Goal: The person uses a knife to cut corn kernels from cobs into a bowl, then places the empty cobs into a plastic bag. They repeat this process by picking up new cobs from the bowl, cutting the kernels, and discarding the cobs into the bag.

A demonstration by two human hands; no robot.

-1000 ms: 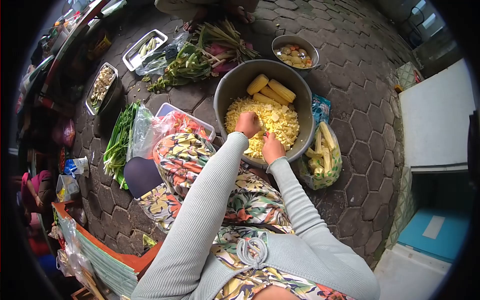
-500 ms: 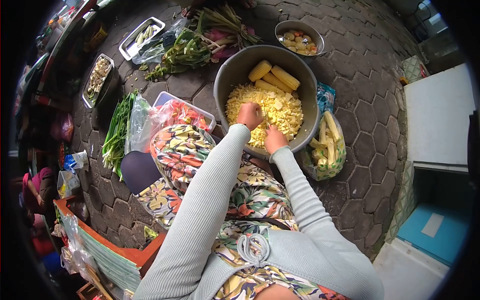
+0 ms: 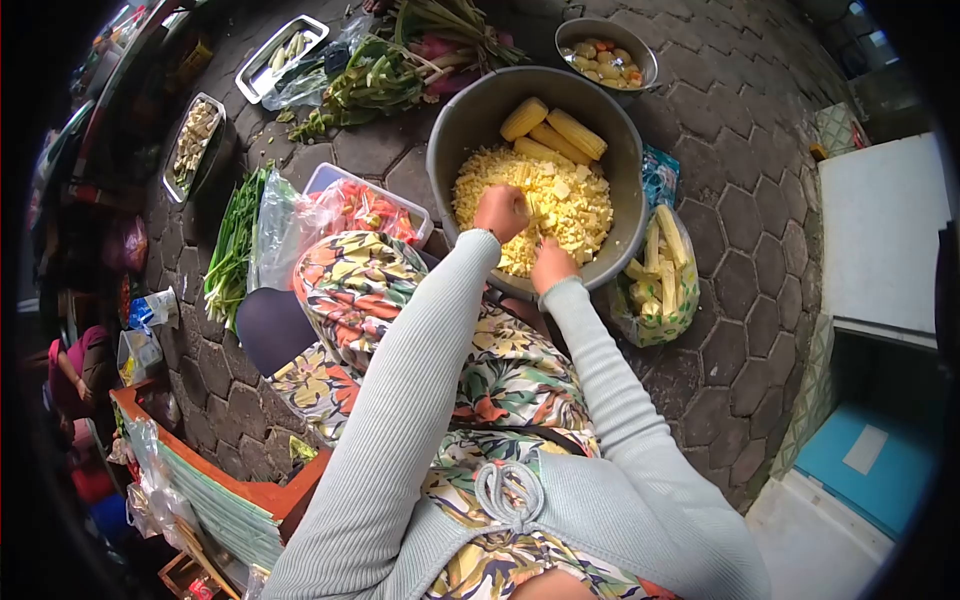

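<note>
A big grey tub [image 3: 640,190] holds a heap of cut yellow corn kernels [image 3: 582,210], with several whole corn cobs [image 3: 577,134] lying at its far side. Over the heap, my left hand [image 3: 502,212] is closed around what looks like a corn cob, mostly hidden by the fingers. Just to its right and nearer to me, my right hand [image 3: 553,265] grips a small knife [image 3: 540,240], whose blade shows only as a thin sliver pointing toward the left hand.
Right of the tub, a bag of stripped cobs [image 3: 660,280] rests on the paving. A bowl of potatoes [image 3: 605,60] stands beyond. To the left are a box of red vegetables [image 3: 365,208], spring onions [image 3: 235,240], leafy stalks [image 3: 375,90] and two metal trays [image 3: 245,85].
The view has shifted slightly. Both hands stay over the kernels, close together, with my left fist turned a little and the knife showing less than before.
</note>
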